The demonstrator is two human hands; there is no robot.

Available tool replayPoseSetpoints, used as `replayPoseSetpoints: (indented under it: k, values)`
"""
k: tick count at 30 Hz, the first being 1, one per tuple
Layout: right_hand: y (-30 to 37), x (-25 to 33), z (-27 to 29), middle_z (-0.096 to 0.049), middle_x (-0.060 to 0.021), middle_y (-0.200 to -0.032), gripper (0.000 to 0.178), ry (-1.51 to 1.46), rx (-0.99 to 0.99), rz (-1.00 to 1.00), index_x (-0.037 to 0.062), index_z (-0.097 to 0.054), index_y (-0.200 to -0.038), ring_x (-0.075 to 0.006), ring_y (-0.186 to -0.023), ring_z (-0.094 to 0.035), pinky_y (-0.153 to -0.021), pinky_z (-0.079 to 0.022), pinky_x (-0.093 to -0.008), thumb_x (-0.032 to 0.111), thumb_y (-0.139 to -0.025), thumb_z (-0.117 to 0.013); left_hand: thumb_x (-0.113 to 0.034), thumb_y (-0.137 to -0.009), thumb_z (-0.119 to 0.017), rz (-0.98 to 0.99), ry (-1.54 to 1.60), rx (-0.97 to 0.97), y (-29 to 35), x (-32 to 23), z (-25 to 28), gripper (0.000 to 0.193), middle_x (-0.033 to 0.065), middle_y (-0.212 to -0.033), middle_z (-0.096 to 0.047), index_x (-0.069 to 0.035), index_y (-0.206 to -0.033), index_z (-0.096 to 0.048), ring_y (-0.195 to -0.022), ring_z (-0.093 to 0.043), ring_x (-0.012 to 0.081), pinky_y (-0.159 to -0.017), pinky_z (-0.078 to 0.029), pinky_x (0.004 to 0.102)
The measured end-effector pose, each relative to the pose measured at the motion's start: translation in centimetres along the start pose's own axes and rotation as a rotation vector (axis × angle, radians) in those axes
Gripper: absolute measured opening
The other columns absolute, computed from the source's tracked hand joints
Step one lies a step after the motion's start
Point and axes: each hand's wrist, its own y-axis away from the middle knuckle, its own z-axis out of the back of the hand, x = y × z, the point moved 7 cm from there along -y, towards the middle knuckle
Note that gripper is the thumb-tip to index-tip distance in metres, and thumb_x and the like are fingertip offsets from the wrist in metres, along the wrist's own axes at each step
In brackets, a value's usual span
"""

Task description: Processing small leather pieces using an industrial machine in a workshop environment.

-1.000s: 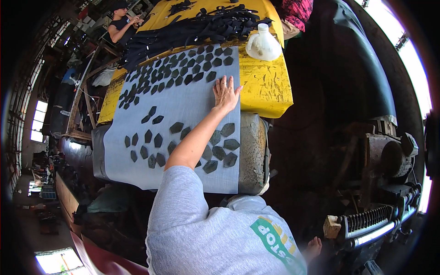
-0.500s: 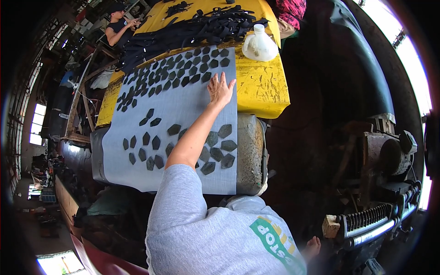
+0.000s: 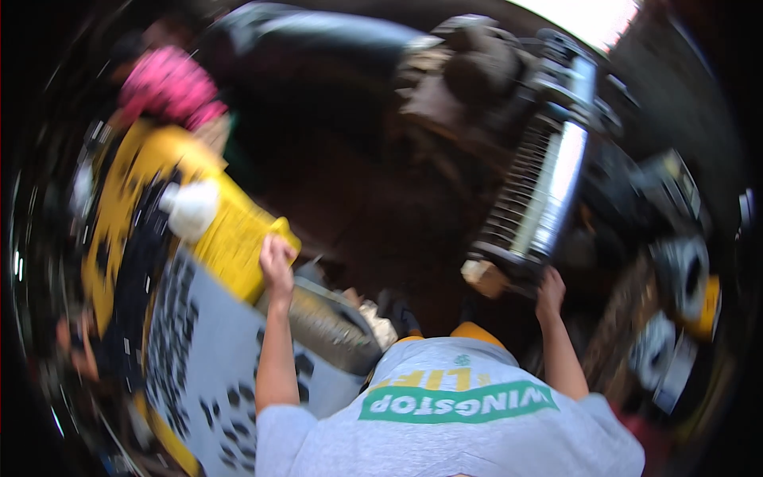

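Observation:
My left hand [image 3: 277, 261] is over the corner of the yellow sheet [image 3: 230, 238], its fingers bent. Motion blur hides whether it grips the sheet or only passes in front. My right hand [image 3: 550, 292] is beside the near end of a machine with a shiny roller [image 3: 559, 187]; blur hides its fingers and any contact. On the left, a grey sheet [image 3: 226, 306] carries many dark five-sided pieces [image 3: 171, 318]. A whitish plastic jug [image 3: 191, 211] stands on the yellow sheet, next to dark straps [image 3: 141, 238].
A worn padded block [image 3: 330, 326] extends beyond the grey sheet's edge. A light block [image 3: 485, 277] sits at the machine's near end. Dark floor [image 3: 358, 215] lies between table and machine. Another person's arm [image 3: 83, 346] shows far left. Pink patterned cloth [image 3: 171, 87] is at the upper left.
My view has swung right, so the table is now at the left and the machine ahead. My left hand has left the dark pieces for the yellow corner; my right hand is now beside the machine.

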Motion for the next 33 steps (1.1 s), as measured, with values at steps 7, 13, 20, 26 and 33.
replayPoseSetpoints:
  k: [7, 13, 20, 26, 33]
  values:
    - [-0.9, 5.5, 5.6, -0.058, -0.0039, -0.078, 0.023, -0.043, -0.062, 0.261, 0.0018, -0.061, -0.091, -0.0082, -0.059, -0.055, -0.055, -0.042, -0.0216, 0.024, -0.088, -0.055, -0.025, -0.095, -0.038, 0.284, 0.061, 0.344, 5.4, 0.4, -16.2, 0.04, 0.0006, -0.051, -0.035, -0.007, -0.06, -0.037, -0.042, -0.038, 0.0085, -0.041, -0.033, 0.0232]
    - [-0.5, 18.8, 19.5, -0.064, -0.0112, -0.079, 0.008, 0.311, -0.562, 0.939, 0.0001, -0.064, -0.083, -0.019, -0.072, -0.062, -0.065, -0.047, -0.0282, 0.006, -0.081, -0.06, -0.005, -0.085, -0.05, 0.089, -0.147, 0.618, 9.9, 10.4, -21.8, 0.016, 0.0106, -0.087, -0.064, 0.001, -0.098, -0.058, -0.071, -0.066, 0.0207, -0.064, -0.055, 0.0282]
    - [-7.1, 24.8, 39.8, -0.059, -0.0182, -0.089, 0.028, 0.855, -0.979, 0.981, 0.0024, -0.062, -0.094, -0.0347, -0.089, -0.056, -0.077, -0.046, -0.0385, -0.007, -0.073, -0.048, -0.027, -0.081, -0.066, 0.525, -0.08, 0.695, 14.4, 4.2, -30.2, 0.027, 0.0098, -0.077, -0.065, -0.001, -0.085, -0.062, -0.063, -0.065, 0.0155, -0.054, -0.05, 0.0226]
    - [-13.4, 25.7, 43.9, -0.055, -0.0153, -0.098, 0.042, 1.343, -0.525, 0.834, 0.0037, -0.059, -0.098, -0.0323, -0.102, -0.05, -0.092, -0.039, -0.0375, -0.009, -0.059, -0.059, -0.026, -0.078, -0.07, 0.486, -0.22, 0.659, 16.3, 2.2, -33.9, 0.027, 0.0042, -0.065, -0.063, -0.001, -0.073, -0.064, -0.053, -0.06, 0.0108, -0.051, -0.047, 0.0196]
    - [-14.2, 26.4, 42.8, -0.052, -0.0131, -0.109, 0.04, 1.485, -0.367, 0.697, 0.01, -0.057, -0.093, -0.0305, -0.107, -0.047, -0.093, -0.039, -0.038, -0.003, -0.057, -0.068, -0.024, -0.081, -0.067, 0.413, -0.22, 0.702, 18.8, 2.4, -37.3, 0.024, 0.0026, -0.067, -0.063, 0.001, -0.08, -0.066, -0.062, -0.06, 0.0074, -0.055, -0.048, 0.0194]
